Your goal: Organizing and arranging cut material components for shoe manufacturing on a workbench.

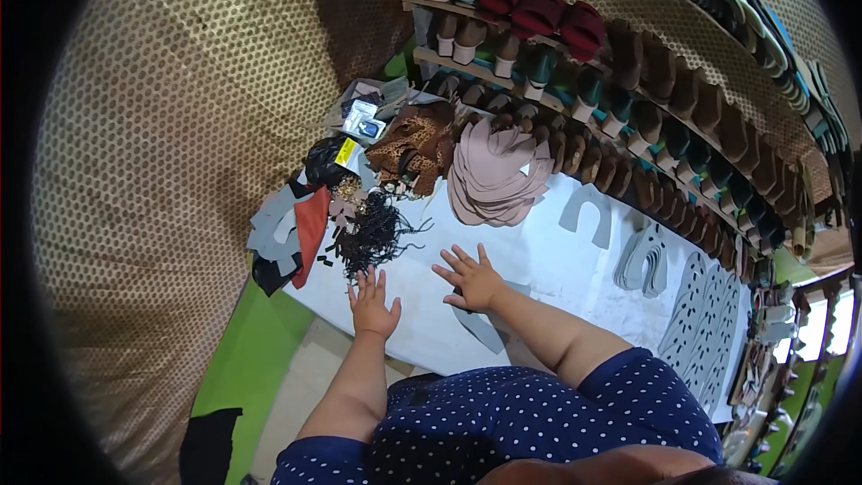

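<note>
My left hand [373,308] is held over the near edge of the white table [422,296], its fingers spread and nothing in it. Just beyond its fingertips lies a tangled heap of thin black strips [373,232]. To the right, my right hand [473,280] is also spread out over the tabletop. Something small and dark shows by its palm, too unclear to name. Below that wrist lies a flat grey cut piece [482,330], partly covered by my forearm. Beyond both hands sits a fanned stack of dusty-pink cut pieces [496,171].
Leopard-print pieces [413,148], a black plastic bag [325,160] and grey and red scraps [311,232] crowd the table's left end. Grey U-shaped pieces [585,213] and dotted strips [696,332] lie to the right. Shelves of shoes [588,94] line the far side.
</note>
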